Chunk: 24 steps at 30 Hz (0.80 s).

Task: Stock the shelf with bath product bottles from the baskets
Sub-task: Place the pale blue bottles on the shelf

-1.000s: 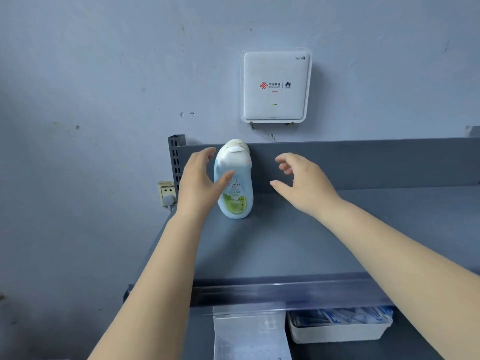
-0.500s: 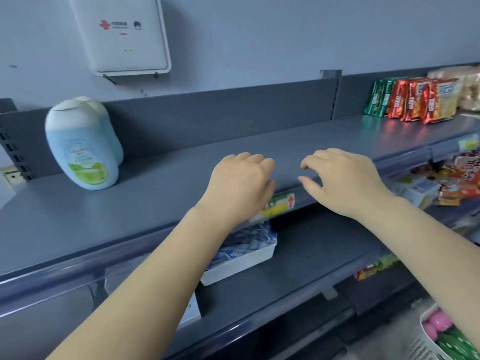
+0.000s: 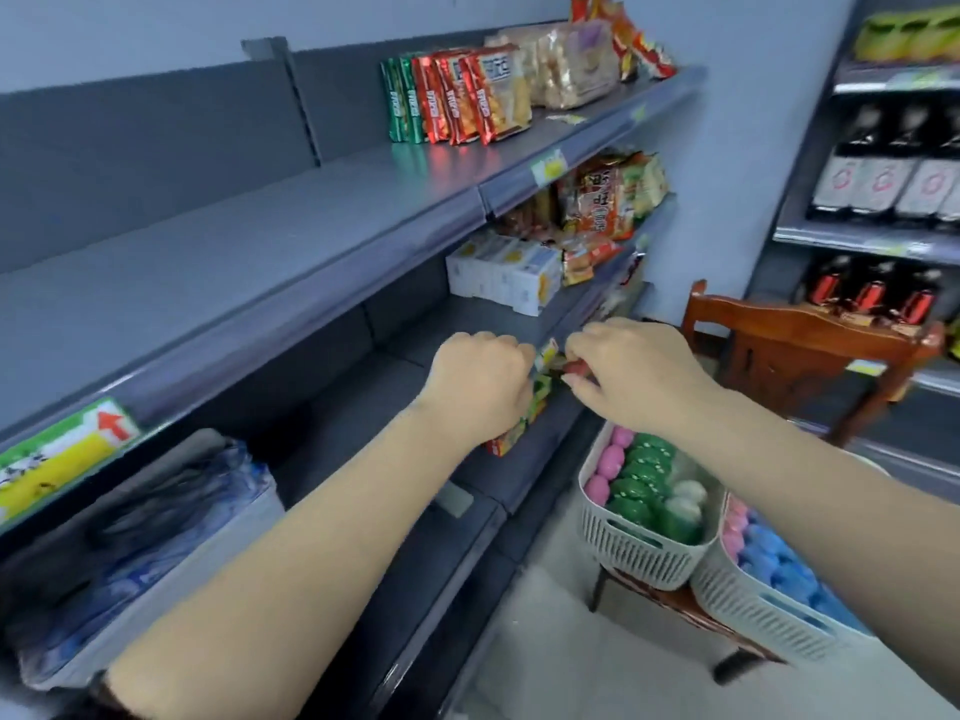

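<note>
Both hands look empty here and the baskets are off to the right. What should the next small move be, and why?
Probably lower the right hand into the near basket to take a green bottle. Both hands hang above it holding nothing that shows, the left hand too, and the top shelf has bare room.

The shelf is flat grey, with a green and yellow price label bearing a red arrow on its front rail. On top stand snack packets in green and in red with orange. The nearer basket is white with a slotted pattern and holds pink and green bottles; the other basket, also white and slotted, holds pink and blue ones, near a reddish-brown wooden chair.
</note>
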### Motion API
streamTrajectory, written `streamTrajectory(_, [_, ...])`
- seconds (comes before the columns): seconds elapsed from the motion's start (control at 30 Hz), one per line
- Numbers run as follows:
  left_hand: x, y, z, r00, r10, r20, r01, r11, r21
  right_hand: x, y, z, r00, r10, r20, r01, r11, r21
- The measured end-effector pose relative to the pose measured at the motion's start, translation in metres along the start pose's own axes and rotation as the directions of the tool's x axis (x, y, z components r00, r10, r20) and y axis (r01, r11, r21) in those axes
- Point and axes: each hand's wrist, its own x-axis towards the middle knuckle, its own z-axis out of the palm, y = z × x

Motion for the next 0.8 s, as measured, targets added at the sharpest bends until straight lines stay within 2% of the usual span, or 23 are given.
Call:
streamTrajectory(0.1, [0.033, 0.023, 0.024, 0.998, 0.059, 0.019, -0.058, 0.997, -0.057, -0.016, 0.031, 0.015, 0.996, 0.051, 0.071, -0.05, 0.998, -0.025])
streamTrajectory(0.23, [0.069, 0.051, 0.059, 0.982, 0.095, 0.163, -0.083, 0.994, -0.077, -0.03, 0.066, 0.032, 0.98, 0.133, 0.151, -0.127, 0.991, -0.052])
streamTrajectory(0.4, [0.11, 0.077, 0.105, 0.954, 0.19, 0.232, -0.162, 0.977, -0.137, -0.04, 0.106, 0.063, 0.936, 0.263, 0.234, -0.261, 0.964, -0.042])
streamTrajectory(0.63, [0.172, 0.102, 0.182, 0.891, 0.306, 0.337, -0.186, 0.921, -0.343, -0.036, 0.157, 0.12, 0.805, 0.464, 0.369, -0.487, 0.873, -0.034])
streamTrajectory(0.8, [0.204, 0.119, 0.246, 0.801, 0.324, 0.504, -0.007, 0.846, -0.533, -0.043, 0.188, 0.172, 0.626, 0.589, 0.511, -0.684, 0.73, -0.004])
